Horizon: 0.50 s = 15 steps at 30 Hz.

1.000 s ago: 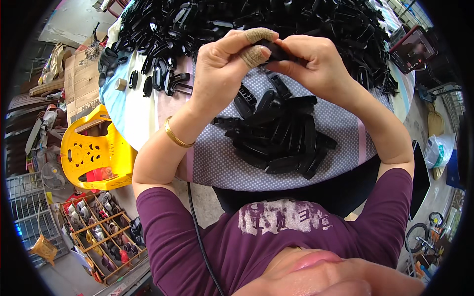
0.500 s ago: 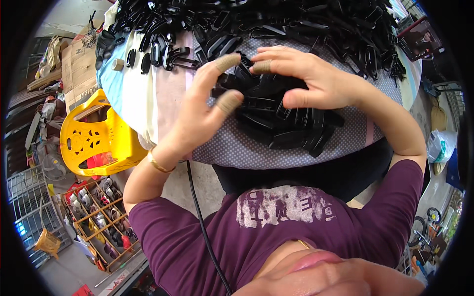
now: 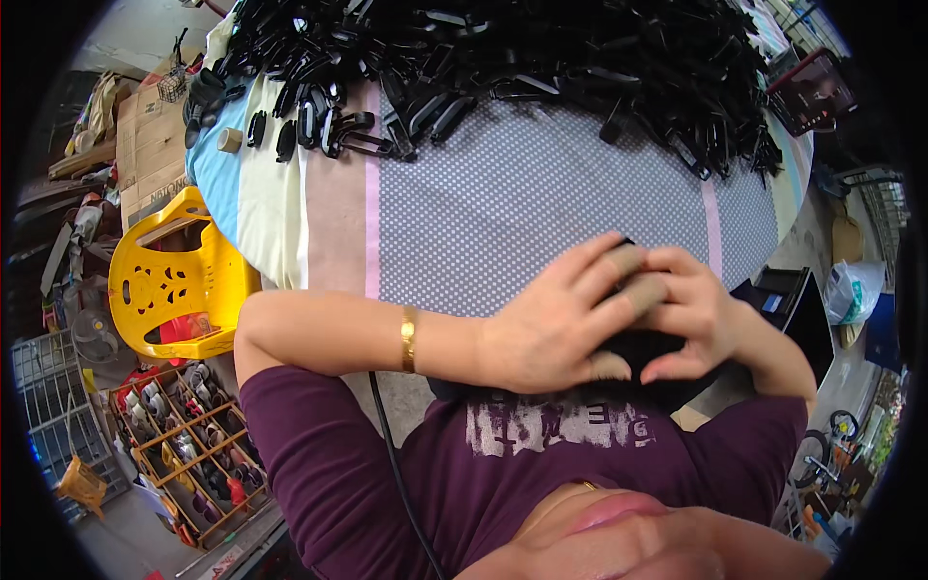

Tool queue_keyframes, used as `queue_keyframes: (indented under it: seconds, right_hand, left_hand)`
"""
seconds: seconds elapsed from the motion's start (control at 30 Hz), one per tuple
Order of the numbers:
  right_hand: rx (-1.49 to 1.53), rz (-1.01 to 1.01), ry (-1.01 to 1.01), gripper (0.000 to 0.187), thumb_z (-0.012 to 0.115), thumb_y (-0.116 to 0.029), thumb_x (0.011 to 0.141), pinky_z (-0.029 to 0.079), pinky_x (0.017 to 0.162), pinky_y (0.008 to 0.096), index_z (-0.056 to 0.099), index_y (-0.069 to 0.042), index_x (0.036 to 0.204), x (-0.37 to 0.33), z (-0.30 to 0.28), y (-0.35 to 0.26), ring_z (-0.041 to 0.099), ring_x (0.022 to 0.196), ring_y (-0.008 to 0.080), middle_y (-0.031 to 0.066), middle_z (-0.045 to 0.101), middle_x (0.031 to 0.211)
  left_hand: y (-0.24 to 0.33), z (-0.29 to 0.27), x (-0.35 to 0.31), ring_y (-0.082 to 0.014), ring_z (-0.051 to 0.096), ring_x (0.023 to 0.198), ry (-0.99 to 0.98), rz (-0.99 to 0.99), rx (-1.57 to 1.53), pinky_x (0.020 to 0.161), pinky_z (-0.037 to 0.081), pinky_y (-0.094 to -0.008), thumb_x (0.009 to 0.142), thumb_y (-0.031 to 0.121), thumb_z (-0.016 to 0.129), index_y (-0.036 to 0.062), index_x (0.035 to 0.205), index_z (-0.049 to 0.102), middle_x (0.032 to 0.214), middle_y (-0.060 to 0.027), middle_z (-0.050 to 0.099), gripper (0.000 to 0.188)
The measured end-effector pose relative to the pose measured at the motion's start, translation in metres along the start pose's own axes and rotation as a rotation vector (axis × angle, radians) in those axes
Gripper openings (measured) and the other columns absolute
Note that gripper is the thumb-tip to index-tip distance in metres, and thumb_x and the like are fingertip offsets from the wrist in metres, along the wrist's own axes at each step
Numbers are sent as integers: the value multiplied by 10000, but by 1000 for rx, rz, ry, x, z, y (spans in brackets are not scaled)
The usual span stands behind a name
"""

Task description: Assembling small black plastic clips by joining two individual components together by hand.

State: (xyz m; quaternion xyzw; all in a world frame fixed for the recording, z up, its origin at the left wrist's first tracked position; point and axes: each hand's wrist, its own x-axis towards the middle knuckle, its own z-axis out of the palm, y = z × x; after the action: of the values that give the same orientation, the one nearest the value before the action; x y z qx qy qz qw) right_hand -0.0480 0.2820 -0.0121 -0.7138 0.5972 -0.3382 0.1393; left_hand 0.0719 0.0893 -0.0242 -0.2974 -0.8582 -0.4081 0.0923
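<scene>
Both my hands are together at the table's front edge, close to my body. My left hand (image 3: pixel 565 329), with tan tape on its fingers, lies over the fingertips of my right hand (image 3: pixel 691 314). The fingers of both are curled, cupped around something black. A small black bit (image 3: pixel 627 242) shows above the fingers; the rest is hidden, and the dark area between my thumbs could be more black pieces or dark cloth. A large heap of glossy black clip-like plastic pieces (image 3: pixel 503 48) covers the far side of the table.
A dotted, striped cloth (image 3: pixel 464 213) covers the round table. Several loose black pieces and a small tan roll (image 3: pixel 230 140) lie at its far left. A yellow plastic chair (image 3: pixel 184 280) stands to the left, with a wooden rack (image 3: pixel 193 440) behind it. A black cable (image 3: pixel 391 445) hangs beside me.
My hands have come from mid-table to the front edge and closed together. The small pile of black pieces between them has left the tabletop's middle, where bare cloth shows.
</scene>
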Motion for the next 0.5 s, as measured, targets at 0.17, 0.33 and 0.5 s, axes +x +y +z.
queue_keyframes:
  seconds: [0.17, 0.33, 0.5]
  right_hand:
    - [488, 102, 67, 301, 673, -341, 708, 391, 801, 340, 664, -45, 763, -30, -1, -11, 567, 874, 251, 81, 639, 865]
    - [1027, 159, 169, 300, 611, -306, 764, 428, 733, 325, 647, -35, 640, -24, -5, -10, 591, 698, 216, 67, 655, 705]
    - [828, 259, 157, 351, 580, -328, 774, 446, 615, 304, 632, -43, 575, -7, -33, -5, 584, 602, 209, 63, 629, 623]
  left_hand:
    - [10, 20, 3, -436, 377, 1128, -47, 100, -298, 966, 338, -513, 799, 432, 602, -1, 1311, 350, 1262, -265, 314, 717]
    - [16, 15, 5, -361, 462, 1040, -77, 132, -546, 884, 416, -418, 841, 431, 565, 5, 1295, 382, 1242, -247, 337, 649]
    - [-41, -67, -6, -334, 532, 1007, 184, 112, 303, 883, 430, -421, 677, 319, 737, 50, 1129, 566, 1113, -135, 560, 553]
